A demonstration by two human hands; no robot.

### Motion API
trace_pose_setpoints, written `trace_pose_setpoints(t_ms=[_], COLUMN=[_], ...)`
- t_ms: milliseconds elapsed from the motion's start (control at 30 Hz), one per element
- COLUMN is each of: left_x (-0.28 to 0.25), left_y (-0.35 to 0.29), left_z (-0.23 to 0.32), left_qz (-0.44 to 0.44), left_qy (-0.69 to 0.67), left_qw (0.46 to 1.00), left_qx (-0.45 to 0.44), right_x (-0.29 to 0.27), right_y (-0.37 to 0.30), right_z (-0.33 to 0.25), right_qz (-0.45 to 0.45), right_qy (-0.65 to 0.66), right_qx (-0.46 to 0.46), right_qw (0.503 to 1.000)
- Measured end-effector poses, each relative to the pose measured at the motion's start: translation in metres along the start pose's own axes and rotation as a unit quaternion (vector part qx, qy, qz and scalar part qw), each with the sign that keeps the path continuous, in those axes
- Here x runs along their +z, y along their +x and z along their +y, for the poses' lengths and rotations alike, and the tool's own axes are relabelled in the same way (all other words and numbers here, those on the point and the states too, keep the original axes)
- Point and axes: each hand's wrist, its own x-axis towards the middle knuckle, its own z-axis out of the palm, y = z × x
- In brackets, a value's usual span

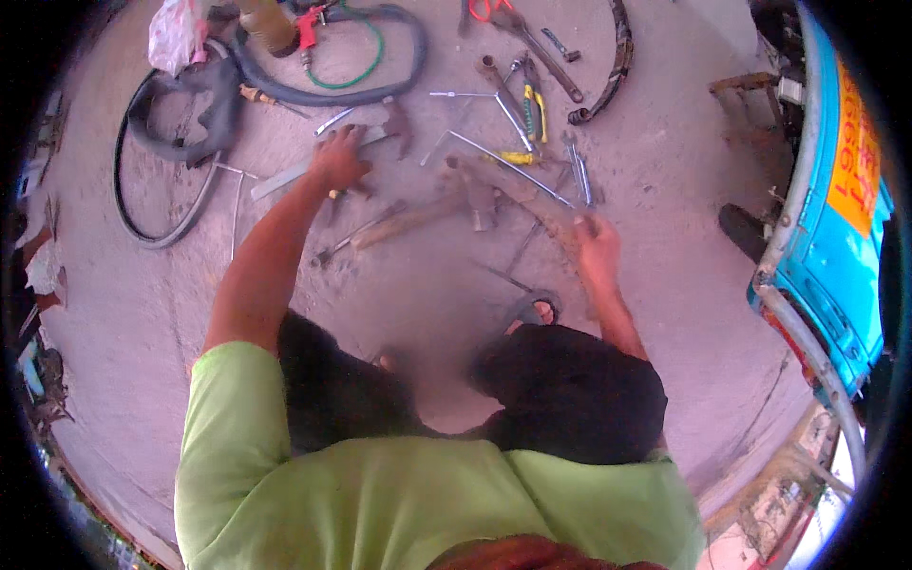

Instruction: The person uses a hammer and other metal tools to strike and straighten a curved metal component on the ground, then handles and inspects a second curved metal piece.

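My left hand (339,160) reaches out over the ground, fingers stretched and apart. It lies across a flat metal bar (283,179), beside a dark hammer-like head (395,128). My right hand (597,245) is closed, its fingertips pinched at the lower end of a long, thin L-shaped metal rod (513,168). Between my hands rests a hammer (482,204) with a worn wooden handle (408,220). A slim metal tool (356,235) lies left of that handle. Small shiny wrenches (579,171) lie just beyond my right hand.
Farther off are yellow-green pliers (535,106), a large wrench (551,66), red-handled scissors (491,9) and a tyre strip (617,66). Black inner tubes (328,95), a red air gun (307,28) and a plastic bag (176,36) sit back left. A blue vehicle panel (836,275) stands right.
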Motion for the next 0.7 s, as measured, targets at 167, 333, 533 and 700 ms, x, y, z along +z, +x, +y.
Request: trace_pose_setpoints(t_ms=[167, 333, 533, 700], left_x=[-0.002, 0.007, 0.012, 0.012], left_y=[-0.006, -0.014, -0.015, -0.019], left_z=[0.008, 0.011, 0.011, 0.022], left_qz=[-0.003, 0.046, 0.085, 0.090], left_qy=[-0.006, -0.026, -0.016, -0.013], left_qw=[1.000, 0.998, 0.996, 0.995], left_qx=[-0.019, -0.022, -0.011, -0.043], right_x=[-0.007, 0.006, 0.007, 0.009], right_y=[0.082, 0.136, 0.166, 0.171], right_z=[0.047, 0.059, 0.071, 0.056], right_qz=[0.013, -0.021, -0.111, -0.059], right_qy=[-0.091, -0.283, -0.210, -0.246], right_qx=[-0.101, -0.239, -0.239, -0.229], right_qw=[0.991, 0.929, 0.942, 0.940])
